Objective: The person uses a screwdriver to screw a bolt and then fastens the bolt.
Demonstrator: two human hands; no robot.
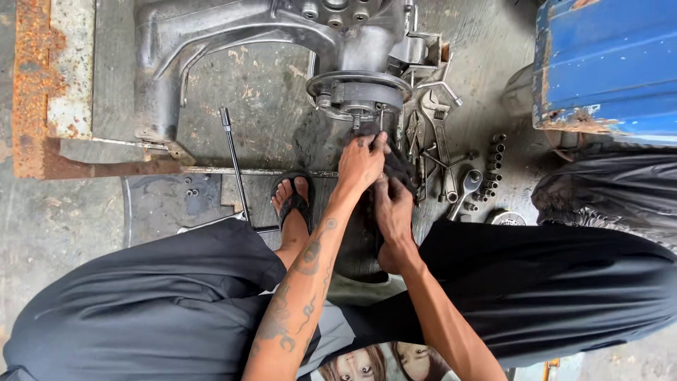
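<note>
A large grey metal casting (233,35) stands on the oily concrete floor ahead of me, with a round flanged hub (358,90) at its lower end. My left hand (361,164) reaches just below that hub, fingers closed on a black greasy rag (400,168). My right hand (393,212) sits right beneath it, also gripping the dark rag. Both hands are smeared with grease. What lies under the rag is hidden.
Wrenches and pliers (441,152) lie right of the hub, with a row of sockets (493,166). A long bar (234,166) lies left. A rusty steel plate (49,85), a blue metal body (606,63), a black bag (606,190), my sandalled foot (293,201).
</note>
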